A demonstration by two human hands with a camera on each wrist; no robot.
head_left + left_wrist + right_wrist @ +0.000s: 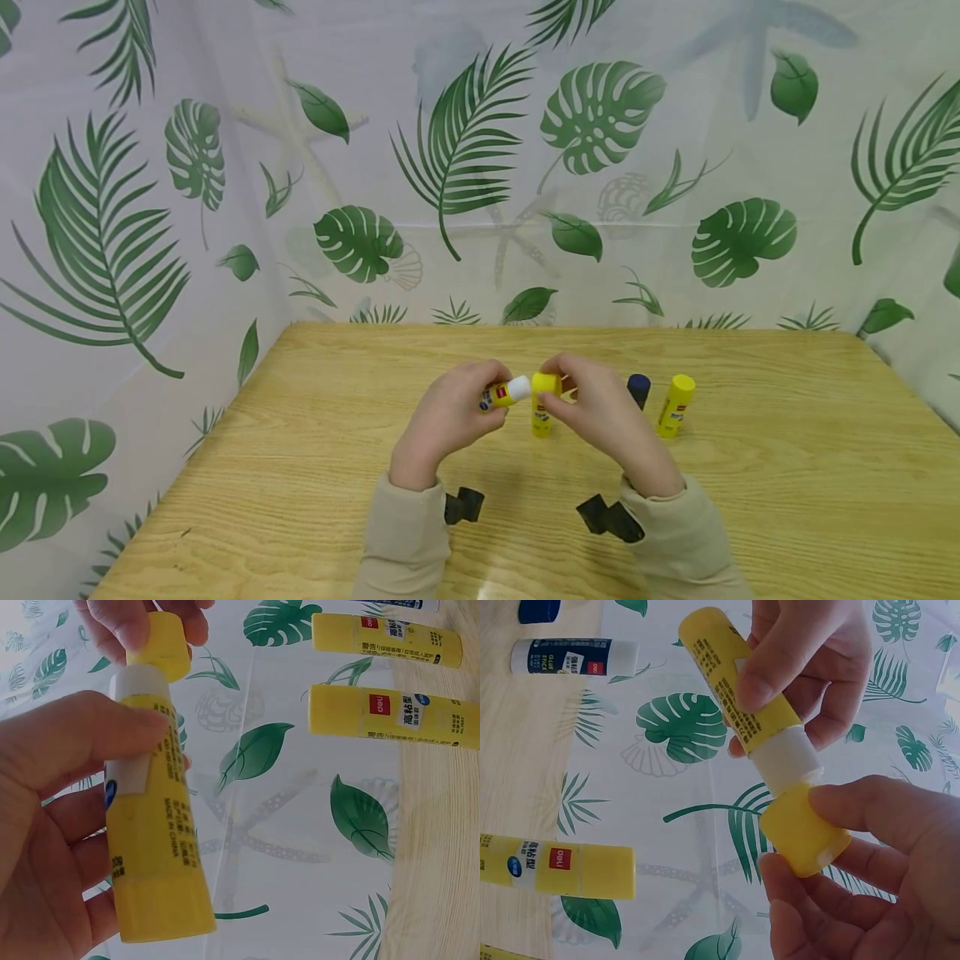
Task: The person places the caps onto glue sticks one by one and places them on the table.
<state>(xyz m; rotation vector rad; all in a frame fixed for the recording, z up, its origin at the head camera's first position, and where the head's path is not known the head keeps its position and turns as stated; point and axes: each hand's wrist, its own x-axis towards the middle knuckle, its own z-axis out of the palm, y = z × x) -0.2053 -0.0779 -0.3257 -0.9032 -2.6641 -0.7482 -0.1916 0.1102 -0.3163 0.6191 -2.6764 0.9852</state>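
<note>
My left hand (455, 410) grips a yellow glue stick (154, 825), its thumb along the label and its white neck (786, 759) bare. Between the thumb and fingers of my right hand (600, 408) is a yellow cap (804, 829), pinched from the sides. In the right wrist view the cap's edge is right at the white neck, and the two are slightly out of line. A second yellow glue stick (541, 423) stands upright on the table just behind the cap, its upper part hidden in the head view.
Right of my right hand another capped yellow glue stick (677, 406) stands on the wooden table (315, 467). Beside it is a dark blue top (638, 388), partly behind the hand. The right wrist view has a navy glue stick (570, 658) with a white neck. A leaf-print cloth (465, 275) hangs behind.
</note>
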